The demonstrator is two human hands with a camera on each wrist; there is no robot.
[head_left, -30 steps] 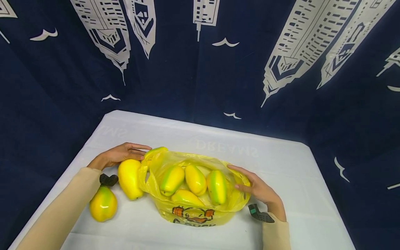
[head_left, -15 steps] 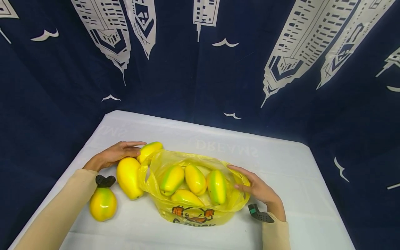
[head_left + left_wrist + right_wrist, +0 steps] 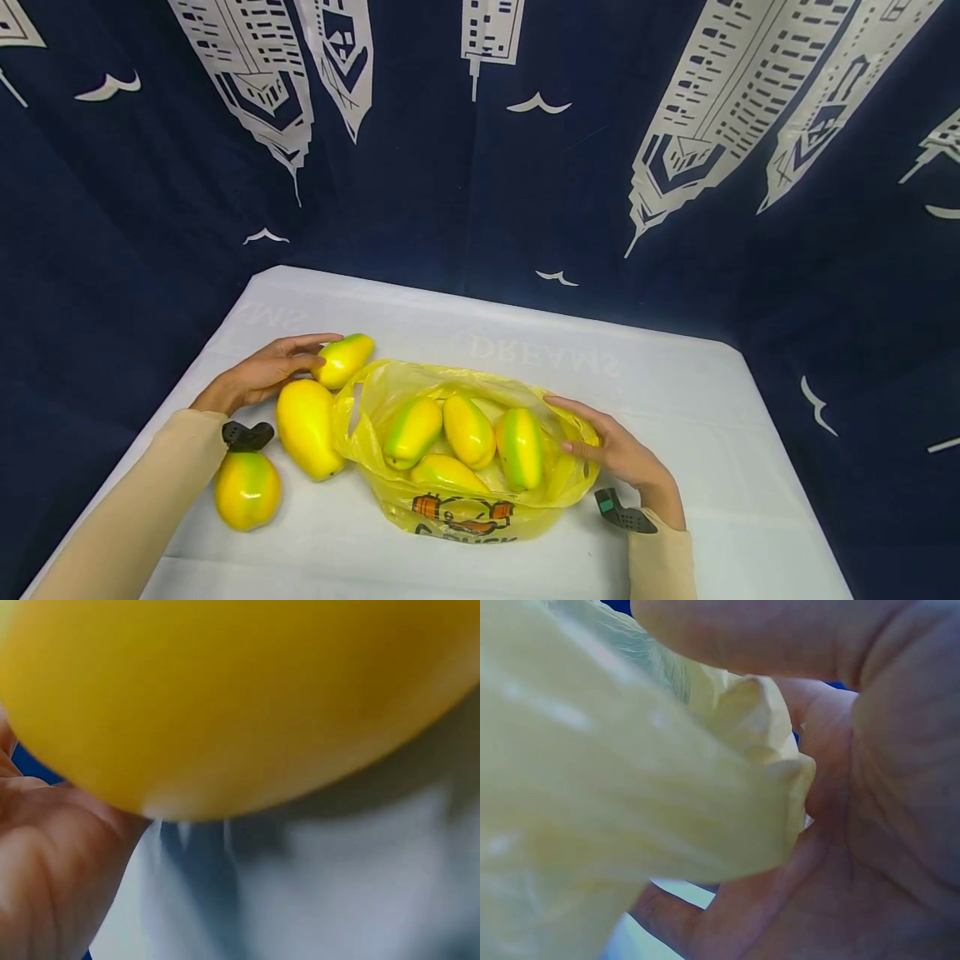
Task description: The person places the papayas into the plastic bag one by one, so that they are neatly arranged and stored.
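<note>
In the head view my left hand (image 3: 270,369) holds a yellow-green mango (image 3: 345,360) between thumb and fingers, just past the bag's left end. A larger yellow mango (image 3: 306,429) lies beside that palm, against the bag. Smooth yellow fruit (image 3: 225,705) fills the top of the left wrist view and hides the fingertips. My right hand (image 3: 618,446) cups the right end of a yellow plastic bag (image 3: 480,521), its thumb over the opening and its fingers extended along the back rim. Crumpled bag film (image 3: 705,787) lies between thumb and palm in the right wrist view.
Inside the wide bag opening lie several mangoes (image 3: 470,432). A rounder yellow-green fruit (image 3: 248,490) sits under the left wrist's black strap device (image 3: 247,436). A white-covered table (image 3: 690,392) carries everything, with a navy printed curtain (image 3: 450,208) behind it.
My left hand has drawn the mango leftward, from beside the bag's left end to just beyond it. The right hand and the bag's contents have stayed put.
</note>
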